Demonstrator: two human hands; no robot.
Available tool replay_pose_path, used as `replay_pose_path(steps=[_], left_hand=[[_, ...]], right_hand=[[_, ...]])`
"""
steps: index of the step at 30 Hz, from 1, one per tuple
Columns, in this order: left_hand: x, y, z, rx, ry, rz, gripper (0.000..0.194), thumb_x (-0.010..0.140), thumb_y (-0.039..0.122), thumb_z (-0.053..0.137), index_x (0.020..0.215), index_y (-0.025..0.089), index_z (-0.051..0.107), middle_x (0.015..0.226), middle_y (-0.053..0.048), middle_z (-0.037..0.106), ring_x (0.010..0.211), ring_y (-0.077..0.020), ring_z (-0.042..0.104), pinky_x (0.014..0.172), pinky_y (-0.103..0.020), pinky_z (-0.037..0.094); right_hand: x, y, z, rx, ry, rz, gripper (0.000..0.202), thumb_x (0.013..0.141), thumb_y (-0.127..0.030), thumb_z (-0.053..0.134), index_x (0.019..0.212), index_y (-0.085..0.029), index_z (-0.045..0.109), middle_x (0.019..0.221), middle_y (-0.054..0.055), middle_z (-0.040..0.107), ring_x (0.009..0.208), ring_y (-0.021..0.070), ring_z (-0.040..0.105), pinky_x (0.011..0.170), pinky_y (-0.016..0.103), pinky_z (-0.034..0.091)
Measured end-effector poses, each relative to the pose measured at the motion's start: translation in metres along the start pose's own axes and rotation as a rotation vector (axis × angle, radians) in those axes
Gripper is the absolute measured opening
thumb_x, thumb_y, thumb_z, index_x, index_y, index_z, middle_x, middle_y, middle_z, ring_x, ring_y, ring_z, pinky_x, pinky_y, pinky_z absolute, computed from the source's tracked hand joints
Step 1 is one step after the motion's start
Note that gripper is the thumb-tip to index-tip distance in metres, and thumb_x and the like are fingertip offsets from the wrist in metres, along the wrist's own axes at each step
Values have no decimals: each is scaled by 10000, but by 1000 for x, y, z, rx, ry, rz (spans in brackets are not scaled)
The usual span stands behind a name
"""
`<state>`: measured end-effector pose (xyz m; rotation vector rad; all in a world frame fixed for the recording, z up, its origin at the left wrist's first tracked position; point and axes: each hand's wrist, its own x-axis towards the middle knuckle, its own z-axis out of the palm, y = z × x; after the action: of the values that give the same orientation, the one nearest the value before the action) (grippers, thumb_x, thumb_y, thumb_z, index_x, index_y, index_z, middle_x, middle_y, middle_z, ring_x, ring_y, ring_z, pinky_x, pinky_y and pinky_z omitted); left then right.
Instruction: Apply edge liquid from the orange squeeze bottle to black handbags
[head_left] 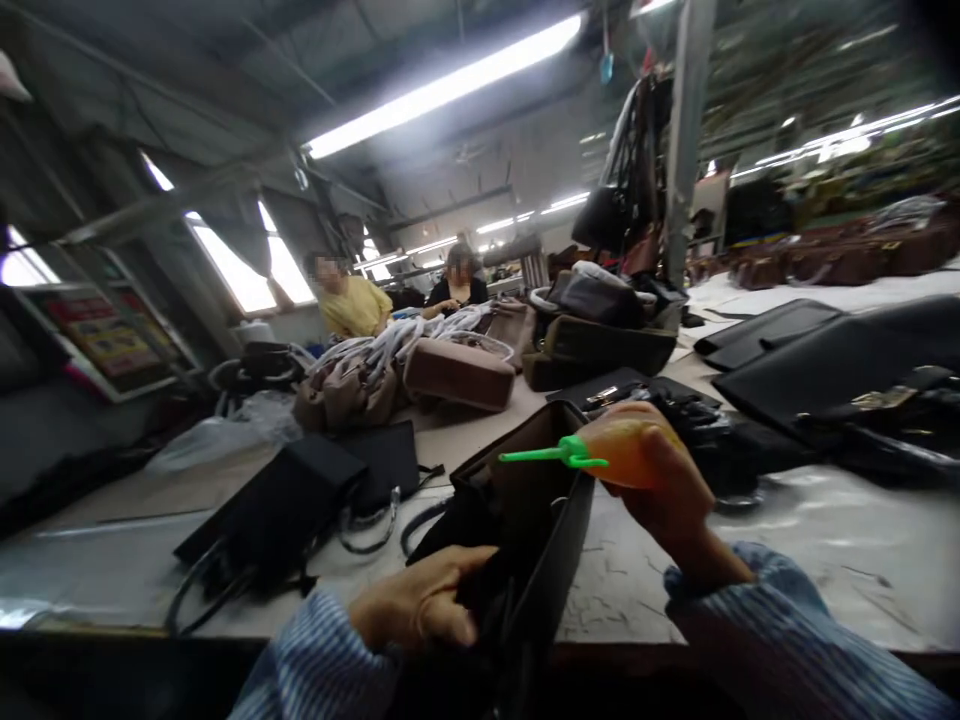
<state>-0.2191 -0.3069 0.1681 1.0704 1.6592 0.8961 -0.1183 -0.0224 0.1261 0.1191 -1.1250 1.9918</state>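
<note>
An open black bag [559, 545] stands tilted at the table's front edge, its mouth facing up and showing a dark brown lining. My left hand [424, 600] lies on the bag's left side, fingers closed on its dark material near the opening. Above the bag's right rim, my right hand [664, 490] grips an orange squeeze bottle [619, 450]. The bottle's green nozzle [536, 454] points left over the bag's opening, not touching it.
Black bags [281, 500] with handles lie on the left, black pieces [840, 370] on the right. Behind are brown bags [459, 375] and a dark olive bag [600, 350] on the table [630, 590]. Two people sit farther back.
</note>
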Motion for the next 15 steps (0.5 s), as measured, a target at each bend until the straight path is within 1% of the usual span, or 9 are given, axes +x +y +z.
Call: replay_pose_path(steps=[1,2,3,5,6,8,10,12,15], left_hand=[[0,5,1,-66,-47,-26,962,516,852,880,1219,208,754,1079,-60,752,1013,-292,669,885,-340,546],[0,11,2,-80,-78,-40,843,542,765,928,1156,211,769,1004,-38,742,931,-255,663,837,-314,538],[-1,18,4,-36,-78,-35,664,643,675,925,1100,215,782,976,-28,732,887,-228,654,819,-297,527],[-7,27,6,160,-23,33,303,854,483,810,1016,227,801,1023,-41,727,914,-220,659,852,-289,514],[-9,29,7,274,21,93,192,908,398,743,987,235,805,1067,-56,728,970,-234,666,886,-297,509],[-12,22,12,465,117,221,106,907,270,695,939,240,792,1106,-83,741,1058,-266,671,952,-328,496],[-10,3,17,580,283,304,65,868,211,690,882,232,750,1022,-94,755,1022,-278,680,1001,-377,481],[-6,-22,25,614,523,309,38,802,194,718,809,227,701,867,-69,731,893,-266,676,1076,-440,442],[-2,-51,37,426,923,224,108,755,205,735,859,234,724,819,-29,695,856,-253,655,1196,-492,329]], right_hand=[[-2,-3,0,-5,2,-3,449,834,-604,811,1021,-209,711,785,22,688,474,144,599,326,217,440],[-4,-6,1,-11,8,-5,441,832,-600,811,1016,-211,714,789,24,692,479,148,604,327,221,447],[-6,-8,2,-18,13,-7,433,830,-594,812,1012,-214,715,786,26,693,479,153,607,326,226,452],[-10,-10,4,-42,25,-10,423,826,-590,807,1013,-221,717,772,25,689,477,163,613,322,235,454],[-11,-11,5,-57,31,-11,424,823,-595,802,1014,-226,717,767,24,685,474,168,615,317,239,451],[-11,-12,5,-88,38,-8,425,822,-609,791,1008,-234,720,755,23,673,464,174,613,309,249,441],[-10,-13,4,-104,51,-7,425,816,-619,790,994,-239,726,763,29,671,461,178,606,306,261,433],[-9,-13,2,-104,75,-8,432,800,-627,800,981,-239,735,778,39,675,453,174,591,304,268,428],[-9,-13,0,-103,101,-4,429,788,-630,811,964,-244,746,778,49,680,451,174,587,303,267,435]])
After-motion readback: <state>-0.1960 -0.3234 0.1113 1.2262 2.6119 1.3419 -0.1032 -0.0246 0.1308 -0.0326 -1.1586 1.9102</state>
